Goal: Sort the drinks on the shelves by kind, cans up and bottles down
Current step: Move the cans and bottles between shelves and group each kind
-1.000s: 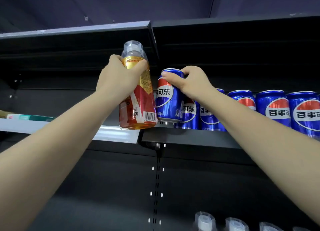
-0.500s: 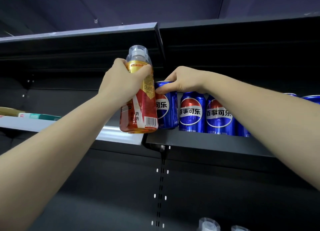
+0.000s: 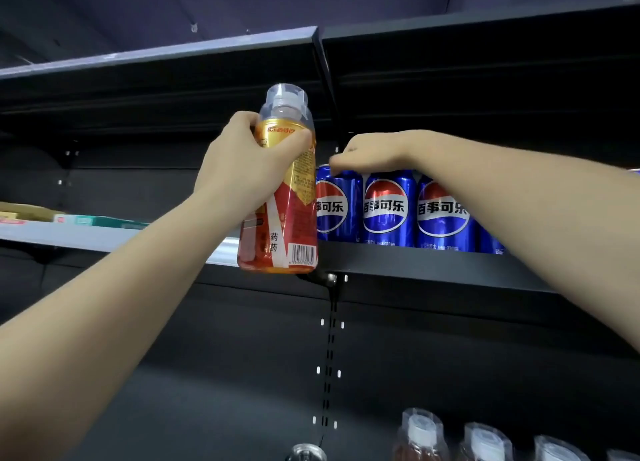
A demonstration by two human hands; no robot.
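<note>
My left hand (image 3: 242,162) grips an orange-red tea bottle (image 3: 294,218) with a clear cap around its neck and holds it upright in front of the upper shelf's (image 3: 433,263) left end. My right hand (image 3: 367,152) reaches over the row of blue cola cans, its fingers curled onto the top rim of the leftmost can (image 3: 337,211), which stands on the shelf right beside the bottle. Two more cans (image 3: 388,211) stand to its right in line; others farther right are hidden behind my right forearm.
Clear caps of several bottles (image 3: 420,436) show on the lower shelf at the bottom right. A lighter shelf (image 3: 104,235) to the left carries flat boxes (image 3: 100,221). A slotted upright (image 3: 329,356) runs down the dark back panel. Another shelf hangs close above the cans.
My right hand carried the blue can left and set it down at the left end of the row, then lowered onto its top. The bottle in my left hand stayed about where it was.
</note>
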